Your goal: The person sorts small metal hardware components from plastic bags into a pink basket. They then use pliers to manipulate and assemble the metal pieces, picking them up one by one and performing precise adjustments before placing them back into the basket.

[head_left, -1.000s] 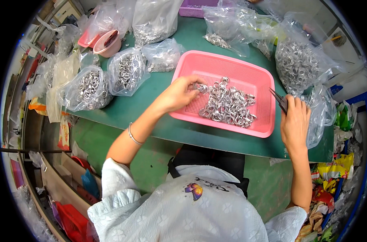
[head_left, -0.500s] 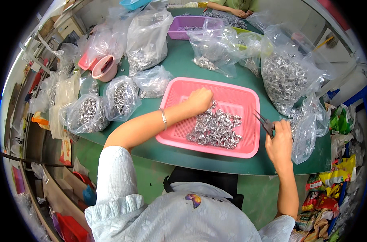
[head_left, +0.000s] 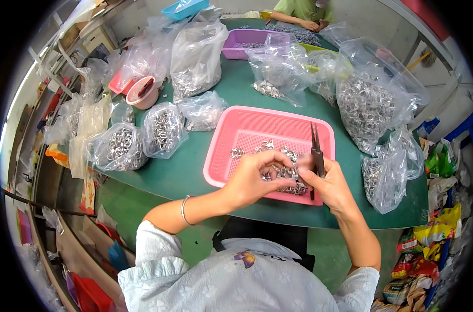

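Note:
A pink plastic basket (head_left: 270, 118) in front of me holds a spread of small silvery metal rings (head_left: 237, 152), partly covered by my hands. Above its near side, my left hand (head_left: 257, 179) has thumb and fingers curled round some of these rings. My right hand (head_left: 327, 184) grips dark pliers (head_left: 316, 151) with slim tips pointing away from me. Its thumb and fingertips come close to the left fingertips and are blurred; whether they also pinch a ring is unclear.
Clear bags of metal parts stand left (head_left: 119, 145) and right (head_left: 369, 106) on the green table (head_left: 195, 171). A small pink bowl (head_left: 143, 93) and a purple basket (head_left: 247, 37) lie farther off. Across the table are another person's hands (head_left: 311, 25).
My left hand has come back toward me from the pile and now holds rings. My right hand has moved left over the basket, turning the pliers upright. The rings in the basket are more spread.

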Demonstrator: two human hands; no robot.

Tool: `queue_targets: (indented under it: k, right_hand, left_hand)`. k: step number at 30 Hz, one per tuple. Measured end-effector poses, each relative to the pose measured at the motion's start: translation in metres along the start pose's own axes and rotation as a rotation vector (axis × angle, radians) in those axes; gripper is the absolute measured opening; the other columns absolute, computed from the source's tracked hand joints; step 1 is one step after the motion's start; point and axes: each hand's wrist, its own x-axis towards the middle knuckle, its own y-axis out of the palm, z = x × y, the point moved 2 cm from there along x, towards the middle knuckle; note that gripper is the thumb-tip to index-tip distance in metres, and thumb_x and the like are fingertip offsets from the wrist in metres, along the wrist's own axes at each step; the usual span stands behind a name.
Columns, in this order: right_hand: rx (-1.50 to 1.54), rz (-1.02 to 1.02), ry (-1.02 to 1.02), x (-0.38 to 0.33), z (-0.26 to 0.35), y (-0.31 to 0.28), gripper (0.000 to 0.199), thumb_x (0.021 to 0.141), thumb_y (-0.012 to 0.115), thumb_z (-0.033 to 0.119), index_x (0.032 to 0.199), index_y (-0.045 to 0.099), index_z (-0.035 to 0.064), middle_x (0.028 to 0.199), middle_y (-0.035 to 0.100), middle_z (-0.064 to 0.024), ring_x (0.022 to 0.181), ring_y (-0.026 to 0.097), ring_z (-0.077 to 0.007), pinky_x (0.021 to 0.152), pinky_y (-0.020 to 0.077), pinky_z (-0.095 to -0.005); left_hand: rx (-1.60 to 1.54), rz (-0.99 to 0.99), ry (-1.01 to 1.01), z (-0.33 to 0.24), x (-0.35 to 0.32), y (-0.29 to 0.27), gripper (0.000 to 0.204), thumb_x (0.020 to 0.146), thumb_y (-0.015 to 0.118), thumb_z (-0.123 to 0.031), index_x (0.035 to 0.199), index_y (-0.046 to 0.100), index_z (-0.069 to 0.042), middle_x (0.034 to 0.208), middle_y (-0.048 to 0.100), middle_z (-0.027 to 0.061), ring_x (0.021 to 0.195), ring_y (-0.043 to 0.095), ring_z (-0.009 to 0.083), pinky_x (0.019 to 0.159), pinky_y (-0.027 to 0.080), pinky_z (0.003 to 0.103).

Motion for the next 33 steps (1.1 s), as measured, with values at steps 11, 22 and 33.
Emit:
queue_targets:
  k: [11, 22, 33]
  right_hand:
    - [-0.189, -0.156, -0.198, -0.032, 0.018, 0.032, 0.007, 0.081, 0.058, 0.005, 0.078, 0.053, 0.0004, 0.069, 0.051, 0.0022, 0.062, 0.043, -0.0027, 0.054, 0.0343, -0.0191]
    - [-0.315, -0.176, -0.266, -0.043, 0.008, 0.038, 0.007, 0.083, 0.054, 0.004, 0.081, 0.049, 0.0002, 0.061, 0.046, -0.0003, 0.056, 0.039, -0.0041, 0.049, 0.0322, -0.0221]
    - [-0.078, -0.032, -0.166, -0.038, 0.009, 0.038, 0.009, 0.086, 0.052, 0.008, 0.083, 0.047, 0.0013, 0.065, 0.045, 0.0012, 0.059, 0.041, -0.0039, 0.052, 0.0338, -0.0204]
  left_hand:
    - [-0.344, -0.162, 0.037, -0.004, -0.037, 0.015, 0.032, 0.071, 0.066, 0.007, 0.101, 0.054, 0.005, 0.088, 0.057, 0.0075, 0.068, 0.053, 0.0085, 0.063, 0.048, 0.021]
    - [-0.068, -0.301, 0.184, -0.005, -0.053, 0.023, 0.031, 0.068, 0.069, 0.004, 0.097, 0.059, 0.002, 0.079, 0.060, 0.0059, 0.068, 0.058, 0.0109, 0.064, 0.050, 0.024]
    - [-0.325, -0.309, 0.145, 0.000, -0.056, 0.026, 0.034, 0.070, 0.066, 0.008, 0.102, 0.057, 0.003, 0.083, 0.059, 0.0075, 0.074, 0.058, 0.0124, 0.070, 0.052, 0.025]
